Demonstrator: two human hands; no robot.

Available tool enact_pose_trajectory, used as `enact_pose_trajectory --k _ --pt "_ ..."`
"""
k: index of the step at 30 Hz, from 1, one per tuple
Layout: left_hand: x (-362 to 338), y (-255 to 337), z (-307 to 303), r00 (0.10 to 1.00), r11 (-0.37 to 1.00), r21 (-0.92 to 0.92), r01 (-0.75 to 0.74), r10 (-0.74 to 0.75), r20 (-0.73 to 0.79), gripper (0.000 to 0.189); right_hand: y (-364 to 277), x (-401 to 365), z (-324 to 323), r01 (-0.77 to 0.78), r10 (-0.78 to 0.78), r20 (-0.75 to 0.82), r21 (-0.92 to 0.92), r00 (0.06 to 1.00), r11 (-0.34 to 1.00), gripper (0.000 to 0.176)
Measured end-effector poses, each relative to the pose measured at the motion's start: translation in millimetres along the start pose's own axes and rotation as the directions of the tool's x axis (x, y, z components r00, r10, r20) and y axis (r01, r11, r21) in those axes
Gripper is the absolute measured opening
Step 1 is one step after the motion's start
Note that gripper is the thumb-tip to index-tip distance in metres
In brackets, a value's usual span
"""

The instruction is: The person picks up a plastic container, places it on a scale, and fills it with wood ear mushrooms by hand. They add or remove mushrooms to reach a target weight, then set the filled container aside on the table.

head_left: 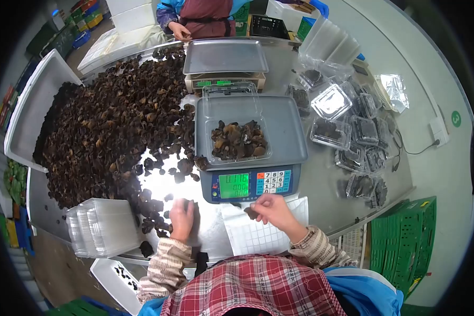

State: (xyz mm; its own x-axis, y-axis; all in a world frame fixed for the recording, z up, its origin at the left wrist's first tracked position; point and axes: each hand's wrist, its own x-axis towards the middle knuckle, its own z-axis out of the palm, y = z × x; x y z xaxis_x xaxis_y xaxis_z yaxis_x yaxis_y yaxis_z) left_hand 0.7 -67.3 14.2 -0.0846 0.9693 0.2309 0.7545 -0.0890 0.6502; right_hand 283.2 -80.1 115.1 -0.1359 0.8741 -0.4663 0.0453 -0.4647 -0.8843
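Wears a red checked apron [253, 287] at the near edge of a shiny metal bench [211, 241], with a white tray [106, 279] of dark scraps below its left corner and stacked green crates [403, 237] beside its right. Reaches over the edge with both forearms in striped sleeves [166, 263], elbows bent. Curls the left hand [181, 216], back upward, beside loose dark bits [154, 208] and near a stack of clear trays [102, 226]; hides the palm, so cannot tell whether gripping anything. Pinches a dark piece [251, 213] between thumb and fingers of the right hand [273, 211], above a white gridded sheet [253, 234] and just short of the front scale [289, 129]. Has on that platform, past a lit green display [234, 185], an open clear box [231, 108] holding a portion of dark fungus-like pieces [239, 139]. Has a broad heap [121, 116] of similar pieces across the bench's left side, running into a tipped white box [26, 126], and filled clear boxes [331, 131] piled at the right. Faces, farther back, a rear scale [226, 57], nested clear packaging [329, 42], and another person's hand [180, 31] beside a maroon apron [208, 16]. Takes in white boxes [131, 18] and coloured crates [87, 17] at far left.
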Motion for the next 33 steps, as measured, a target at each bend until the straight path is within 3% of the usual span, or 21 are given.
enact_pose_trajectory --k 2,4,5,6,8,9,10,12,14,15,17,19,21,23,27,28,30,32,33 --pt "4.2 30.1 -5.8 1.000 0.989 -0.146 0.023 -0.021 0.011 0.014 8.2 3.5 2.0 -0.009 0.009 0.005 0.015 1.000 1.000 0.015" --pt "4.6 61.8 -4.4 0.993 0.949 -0.305 0.080 -0.048 0.111 0.015 17.5 9.1 2.8 0.059 -0.064 -0.089 -0.061 0.994 0.996 0.015" --pt "6.0 68.2 -0.1 0.992 0.977 -0.206 -0.056 0.077 0.098 0.017 29.4 17.0 1.4 0.125 -0.173 -0.140 -0.296 0.975 0.947 0.020" --pt "7.7 71.8 3.0 0.995 0.983 -0.166 -0.073 0.082 0.048 0.025 28.0 19.7 2.2 0.127 -0.174 -0.139 -0.294 0.975 0.947 0.020" --pt "25.8 72.7 2.0 0.996 0.978 -0.194 0.075 -0.083 -0.034 0.040 19.7 32.0 6.6 0.121 -0.197 -0.012 -0.751 0.980 0.649 0.022" --pt "41.5 77.8 -4.1 0.995 0.979 -0.205 0.024 -0.042 -0.086 0.045 19.7 36.0 12.3 0.164 -0.251 0.026 -0.823 0.968 0.544 0.022" --pt "58.0 85.8 -12.1 0.991 0.977 -0.212 -0.023 -0.007 -0.137 0.051 21.7 38.9 18.9 0.160 -0.247 0.024 -0.821 0.969 0.548 0.022" --pt "80.8 93.8 -15.4 0.994 0.985 -0.162 -0.052 0.036 -0.102 0.047 26.0 50.5 29.6 0.189 -0.141 0.153 -0.937 0.978 0.295 0.023" --pt "94.5 93.6 -15.1 0.968 0.967 0.037 -0.251 0.249 0.039 0.044 45.5 56.3 36.1 0.213 -0.202 0.158 -0.933 0.967 0.289 0.020" --pt "98.2 103.5 -22.1 0.978 0.987 0.068 -0.143 0.131 0.166 0.039 47.2 56.5 38.3 0.218 -0.199 0.170 -0.943 0.965 0.252 0.016" --pt "99.9 97.6 -19.6 0.978 0.989 0.049 -0.138 0.128 0.162 0.037 50.5 52.7 37.3 0.262 -0.252 0.211 -0.946 0.945 0.190 0.006" --pt "98.4 96.4 -17.0 0.980 0.992 0.025 -0.124 0.118 0.158 0.035 49.6 46.7 33.3 0.244 -0.235 0.197 -0.951 0.952 0.189 0.005" --pt "100.7 96.8 -16.6 0.997 0.970 -0.239 0.053 -0.038 0.066 0.028 39.3 42.7 28.9 0.233 -0.228 0.189 -0.954 0.955 0.189 0.006" --pt "105.9 95.7 -16.7 0.999 0.991 -0.133 -0.005 0.010 0.038 0.023 24.7 31.8 22.2 0.195 -0.093 0.179 -0.958 0.979 0.208 0.007" --pt "113.8 99.5 -15.1 0.981 0.975 0.127 -0.183 0.189 -0.032 0.009 52.7 48.2 13.0 0.172 -0.039 0.168 -0.974 0.985 0.147 0.016" --pt "113.0 99.6 -17.8 0.981 0.975 0.127 -0.184 0.189 -0.034 0.009 53.9 51.6 13.1 0.162 -0.032 0.159 -0.975 0.987 0.153 0.016" --pt "106.2 94.5 -27.9 0.982 0.993 -0.059 -0.099 0.088 -0.167 0.004 51.8 52.4 10.5 0.147 -0.024 0.145 -0.975 0.989 0.166 0.016" --pt "83.1 88.0 -45.3 0.994 0.922 -0.383 0.063 -0.094 -0.062 0.008 39.3 38.5 7.9 0.196 -0.281 0.068 -0.867 0.957 0.458 0.014" --pt "66.5 87.1 -50.0 0.971 0.877 -0.421 0.231 -0.238 0.038 0.012 29.9 30.6 10.6 0.273 -0.400 0.010 -0.745 0.917 0.608 0.013"
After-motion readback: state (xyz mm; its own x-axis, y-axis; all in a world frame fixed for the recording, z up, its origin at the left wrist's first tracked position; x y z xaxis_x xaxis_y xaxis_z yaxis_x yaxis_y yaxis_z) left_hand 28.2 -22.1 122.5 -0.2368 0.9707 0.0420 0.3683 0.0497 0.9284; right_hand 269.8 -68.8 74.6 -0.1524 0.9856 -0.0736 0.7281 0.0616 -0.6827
